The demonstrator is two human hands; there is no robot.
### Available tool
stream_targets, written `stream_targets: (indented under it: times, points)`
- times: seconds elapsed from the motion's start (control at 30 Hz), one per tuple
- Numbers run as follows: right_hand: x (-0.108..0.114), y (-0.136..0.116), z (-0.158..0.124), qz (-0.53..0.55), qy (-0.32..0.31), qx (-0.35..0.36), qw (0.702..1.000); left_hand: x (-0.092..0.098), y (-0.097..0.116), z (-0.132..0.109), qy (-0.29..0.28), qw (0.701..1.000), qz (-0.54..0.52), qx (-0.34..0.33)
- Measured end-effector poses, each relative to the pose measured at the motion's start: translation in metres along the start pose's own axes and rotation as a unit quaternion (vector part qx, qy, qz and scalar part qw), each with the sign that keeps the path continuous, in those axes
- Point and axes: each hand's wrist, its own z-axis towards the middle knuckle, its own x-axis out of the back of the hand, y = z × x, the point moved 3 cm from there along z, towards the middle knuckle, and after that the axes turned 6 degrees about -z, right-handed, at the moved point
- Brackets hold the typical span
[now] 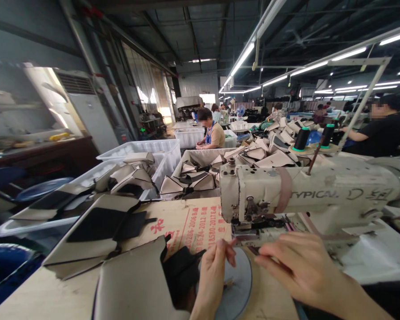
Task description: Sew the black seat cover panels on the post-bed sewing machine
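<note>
My left hand (214,272) is over a round grey disc (242,291) on the wooden table, its fingertips pressed together near the front of the sewing machine (306,191). What those fingers hold, if anything, is too small to make out. To the right, my right hand (298,264) is closed, with thumb and forefinger pinched; anything between them cannot be made out. A gap separates the two hands, just below the machine's needle area (253,218). Left of my left hand lies a beige piece with dark edging (133,280), a black flap (182,271) against it.
Another beige and black sewn piece (86,235) lies on the wooden tabletop (186,218). White plastic bins (168,153) with similar pieces stand behind. Two black thread spools (301,138) sit above the machine. A co-worker (215,133) sits ahead, another person (376,129) at the right.
</note>
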Motion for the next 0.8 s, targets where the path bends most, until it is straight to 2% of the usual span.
stream_targets:
  times: [0.1, 0.17, 0.23, 0.33, 0.47, 0.57, 0.63, 0.73, 0.8]
  points:
    - [-0.024, -0.008, 0.012, -0.059, -0.118, 0.033, 0.991, 0.000, -0.008, 0.005, 0.047, 0.998, 0.007, 0.035]
    - [-0.033, -0.012, 0.021, -0.082, -0.139, 0.064, 0.985, 0.003, -0.011, 0.004, 0.048, 0.998, 0.005, 0.048]
    - [-0.033, -0.016, 0.030, -0.099, -0.095, 0.095, 0.986, 0.006, -0.010, 0.003, 0.037, 0.998, 0.010, 0.058]
    - [-0.021, -0.020, 0.034, -0.141, -0.008, 0.110, 0.984, 0.008, -0.007, 0.001, 0.037, 0.997, 0.050, 0.055]
    - [0.010, -0.014, 0.010, -0.221, 0.148, 0.059, 0.962, 0.006, -0.004, 0.001, 0.038, 0.991, 0.125, 0.039]
    - [0.022, -0.002, -0.010, -0.261, 0.200, 0.005, 0.945, 0.005, -0.006, 0.004, 0.024, 0.986, 0.162, 0.035]
    - [0.015, 0.001, -0.014, -0.247, 0.186, 0.023, 0.951, 0.003, -0.009, 0.006, 0.018, 0.984, 0.171, 0.039]
    - [-0.013, -0.009, -0.007, -0.163, 0.101, 0.112, 0.975, -0.002, -0.013, 0.007, 0.015, 0.985, 0.164, 0.045]
    - [-0.030, -0.017, 0.001, -0.119, 0.052, 0.135, 0.982, -0.003, -0.014, 0.007, 0.013, 0.987, 0.151, 0.048]
